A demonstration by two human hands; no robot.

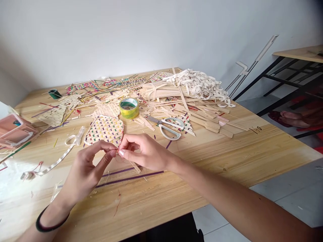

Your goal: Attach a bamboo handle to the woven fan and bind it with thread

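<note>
A woven fan-like panel [104,129] of pale strips with coloured checks and a white-bound edge lies in front of me. My left hand [94,164] pinches at its lower right corner, thumb and forefinger together. Right beside it, my right hand [141,151] pinches the same corner, where thin red thread shows. The fingertips of both hands nearly touch. What exactly lies between them is too small to make out. Just beyond the panel stands a roll of clear yellow tape [129,108]. White-handled scissors [169,127] lie open to the right.
Loose strips and wooden sticks [207,121] cover the table's far half, beside a heap of white ribbon [199,85]. A pink basket [16,129] stands at the left, a green thread spool [55,94] behind. Purple strips [131,179] lie near my hands. A person's feet [291,117] show at far right.
</note>
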